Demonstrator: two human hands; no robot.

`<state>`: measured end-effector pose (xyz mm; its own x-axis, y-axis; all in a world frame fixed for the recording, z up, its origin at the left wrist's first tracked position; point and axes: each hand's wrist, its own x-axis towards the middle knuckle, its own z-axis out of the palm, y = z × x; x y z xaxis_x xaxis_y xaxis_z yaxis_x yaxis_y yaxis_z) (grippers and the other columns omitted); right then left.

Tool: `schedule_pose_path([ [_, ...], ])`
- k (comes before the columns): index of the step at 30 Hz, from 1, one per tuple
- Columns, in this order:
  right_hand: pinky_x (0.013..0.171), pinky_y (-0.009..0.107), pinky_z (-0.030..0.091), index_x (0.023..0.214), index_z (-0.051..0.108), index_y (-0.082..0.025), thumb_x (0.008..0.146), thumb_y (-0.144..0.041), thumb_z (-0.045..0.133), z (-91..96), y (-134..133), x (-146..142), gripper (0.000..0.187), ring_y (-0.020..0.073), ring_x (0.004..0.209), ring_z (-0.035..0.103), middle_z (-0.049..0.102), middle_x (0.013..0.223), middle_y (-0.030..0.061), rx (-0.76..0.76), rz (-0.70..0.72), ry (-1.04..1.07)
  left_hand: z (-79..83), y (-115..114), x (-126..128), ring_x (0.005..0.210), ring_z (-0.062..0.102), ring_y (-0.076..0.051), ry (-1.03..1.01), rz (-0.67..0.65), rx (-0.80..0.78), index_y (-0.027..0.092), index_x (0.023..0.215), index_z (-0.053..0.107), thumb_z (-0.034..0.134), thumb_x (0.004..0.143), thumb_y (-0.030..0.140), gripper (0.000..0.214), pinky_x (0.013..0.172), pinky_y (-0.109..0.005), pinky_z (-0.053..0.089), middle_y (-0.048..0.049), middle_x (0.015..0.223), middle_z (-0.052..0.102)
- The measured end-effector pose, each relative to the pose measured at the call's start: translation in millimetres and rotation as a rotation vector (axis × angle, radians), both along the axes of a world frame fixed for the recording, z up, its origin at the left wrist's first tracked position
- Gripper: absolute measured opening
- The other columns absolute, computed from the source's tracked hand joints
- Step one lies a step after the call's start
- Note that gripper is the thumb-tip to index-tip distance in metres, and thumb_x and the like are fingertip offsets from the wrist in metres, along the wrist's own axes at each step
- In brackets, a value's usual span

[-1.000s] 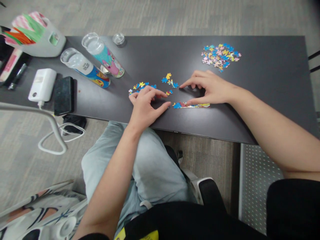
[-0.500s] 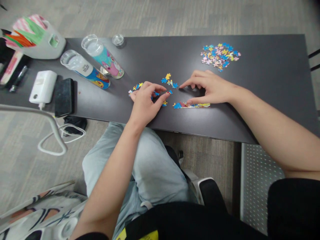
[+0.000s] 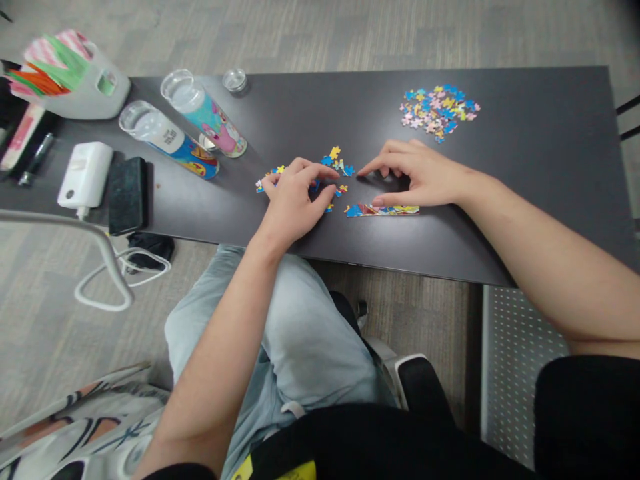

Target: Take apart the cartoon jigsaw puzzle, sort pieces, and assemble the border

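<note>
My left hand (image 3: 299,197) hovers over loose puzzle pieces on the dark table, thumb and fingers apart, with nothing seen between them. A small puzzle piece (image 3: 341,191) lies just right of its thumb. Some pieces (image 3: 270,177) show beyond its back, and others under it are partly hidden. My right hand (image 3: 413,172) is open, its thumb touching a joined strip of puzzle pieces (image 3: 390,211) near the table's front edge. Its index fingertip is close to a blue piece (image 3: 349,171) in a small cluster, where a yellow piece (image 3: 335,153) also lies.
A heap of puzzle pieces (image 3: 440,110) lies at the back right. On the left stand two clear-topped printed tubes (image 3: 173,143) (image 3: 207,113), a clear round lid (image 3: 235,81), a black phone (image 3: 129,195), a white charger (image 3: 86,175) and a white container (image 3: 100,87) of colourful strips.
My left hand has shifted slightly right and its fingers reach further over the pieces. The small piece by its thumb now lies free of it. My right hand has hardly moved.
</note>
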<state>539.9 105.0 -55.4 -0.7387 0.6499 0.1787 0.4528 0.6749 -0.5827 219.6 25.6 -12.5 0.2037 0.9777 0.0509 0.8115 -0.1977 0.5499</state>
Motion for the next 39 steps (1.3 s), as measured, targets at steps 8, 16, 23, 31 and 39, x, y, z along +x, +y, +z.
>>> schedule_pose_path([
  [8, 0.111, 0.057, 0.058, 0.155, 0.091, -0.039, 0.098, -0.113, 0.076, 5.0, -1.0, -1.2, 0.095, 0.0371, 0.108, 0.075, 0.083, 0.12, 0.0103, -0.027, -0.003, -0.039, 6.4, 10.5, 1.5, 0.138, 0.069, -0.043, 0.066, -0.117, -0.01, 0.038, 0.122, 0.096, 0.095, 0.109, 0.029, 0.016, 0.131, -0.068, 0.04, -0.0087, 0.138, 0.085],
  [16, 0.114, 0.06, 0.057, 0.154, 0.091, -0.038, 0.098, -0.11, 0.078, 4.6, -2.5, -1.3, 0.092, 0.0376, 0.109, 0.075, 0.081, 0.118, 0.0094, -0.032, -0.012, -0.017, 10.9, 12.8, 0.4, 0.133, 0.074, -0.04, 0.068, -0.17, -0.048, 0.037, 0.115, 0.095, 0.096, 0.109, 0.03, 0.01, 0.127, -0.065, 0.045, -0.0073, 0.135, 0.087],
  [23, 0.115, 0.06, 0.057, 0.155, 0.091, -0.039, 0.097, -0.109, 0.08, 6.0, -2.0, -0.6, 0.091, 0.0373, 0.109, 0.075, 0.082, 0.123, 0.0099, -0.041, -0.012, -0.04, 9.5, 7.0, 2.6, 0.122, 0.082, -0.037, 0.03, -0.151, -0.043, 0.033, 0.114, 0.087, 0.092, 0.107, 0.025, 0.012, 0.132, -0.065, 0.042, -0.0035, 0.121, 0.092],
  [31, 0.115, 0.06, 0.057, 0.155, 0.092, -0.037, 0.097, -0.108, 0.081, 6.3, -1.4, -0.3, 0.092, 0.0371, 0.108, 0.075, 0.083, 0.123, 0.0108, -0.042, -0.011, -0.039, 13.2, -0.9, 0.3, 0.107, 0.081, -0.031, -0.068, -0.138, -0.146, 0.031, 0.119, 0.088, 0.087, 0.107, 0.022, 0.015, 0.118, -0.055, 0.052, -0.0018, 0.113, 0.093],
  [39, 0.113, 0.062, 0.058, 0.154, 0.091, -0.039, 0.096, -0.116, 0.074, 8.8, -2.4, -1.0, 0.098, 0.0374, 0.106, 0.073, 0.08, 0.116, 0.0096, -0.048, -0.015, -0.042, 11.6, -13.0, -6.0, 0.109, 0.077, -0.031, -0.1, -0.078, -0.183, 0.035, 0.117, 0.092, 0.089, 0.111, 0.031, 0.008, 0.105, -0.052, 0.054, -0.0013, 0.113, 0.092],
])
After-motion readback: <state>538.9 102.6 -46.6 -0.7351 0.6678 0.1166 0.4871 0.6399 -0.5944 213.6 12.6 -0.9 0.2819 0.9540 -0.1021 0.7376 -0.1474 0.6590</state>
